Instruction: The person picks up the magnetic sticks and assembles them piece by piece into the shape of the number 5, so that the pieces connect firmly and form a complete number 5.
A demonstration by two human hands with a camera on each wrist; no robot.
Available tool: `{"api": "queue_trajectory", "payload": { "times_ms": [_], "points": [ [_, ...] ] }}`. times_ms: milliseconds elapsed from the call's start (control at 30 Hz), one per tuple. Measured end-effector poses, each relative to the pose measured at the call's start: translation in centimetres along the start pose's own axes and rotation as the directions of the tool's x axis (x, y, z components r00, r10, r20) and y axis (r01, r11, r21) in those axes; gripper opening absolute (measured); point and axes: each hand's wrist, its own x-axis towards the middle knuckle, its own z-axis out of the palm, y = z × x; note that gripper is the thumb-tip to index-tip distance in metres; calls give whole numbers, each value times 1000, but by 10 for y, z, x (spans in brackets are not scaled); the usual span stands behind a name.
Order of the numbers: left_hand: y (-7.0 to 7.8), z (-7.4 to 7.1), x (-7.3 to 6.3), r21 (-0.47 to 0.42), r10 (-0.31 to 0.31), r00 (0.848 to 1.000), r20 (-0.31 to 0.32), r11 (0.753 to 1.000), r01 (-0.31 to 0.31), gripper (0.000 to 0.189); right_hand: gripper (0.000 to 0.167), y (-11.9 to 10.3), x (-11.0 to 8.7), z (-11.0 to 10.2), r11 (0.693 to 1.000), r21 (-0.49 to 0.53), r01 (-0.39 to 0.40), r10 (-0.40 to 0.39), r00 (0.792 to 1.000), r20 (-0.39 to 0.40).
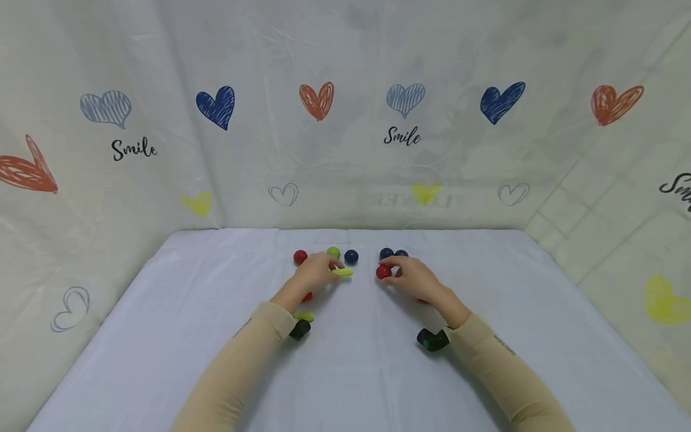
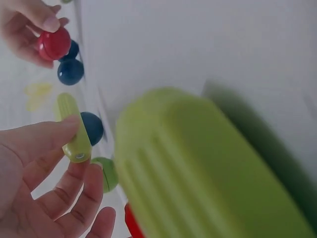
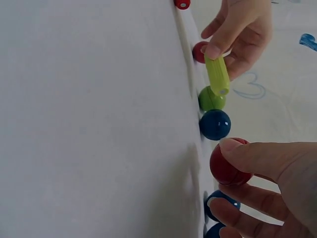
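Note:
My left hand (image 1: 315, 271) pinches a ribbed yellow-green rod (image 2: 79, 144) between thumb and fingers; a small round metallic spot shows on the rod's end. Across from it, my right hand (image 1: 415, 277) grips a glossy red ball (image 3: 228, 166) with thumb and fingertips. A gap separates rod and ball. Beyond the left hand stand a green ball (image 1: 333, 252), a dark blue ball (image 1: 351, 257) and another red ball (image 1: 300, 257). Just past the right fingers are two more blue balls (image 1: 386, 254), partly overlapped by that hand in the head view.
A second yellow-green rod (image 1: 305, 316) lies by the left cuff, looming large in the left wrist view. Red pieces show beside the left wrist (image 1: 307, 296) and under the right wrist (image 1: 423, 300). A white cloth (image 1: 356, 372) covers the table, with a heart-printed curtain (image 1: 345, 156) behind.

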Motion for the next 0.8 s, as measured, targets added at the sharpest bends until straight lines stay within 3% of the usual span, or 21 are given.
{"api": "queue_trajectory", "payload": {
  "times_ms": [167, 567, 800],
  "points": [
    [6, 4, 3, 10, 27, 1000, 5, 1000, -27, 26, 41, 0, 4, 3, 1000, 11, -11, 11, 1000, 24],
    [27, 10, 12, 1, 1, 999, 33, 1000, -1, 28, 42, -4, 8, 2, 1000, 9, -29, 29, 999, 39],
    [30, 15, 15, 5, 5, 998, 56, 1000, -5, 26, 40, -2, 9, 3, 999, 4, -44, 44, 998, 40]
  ]
}}
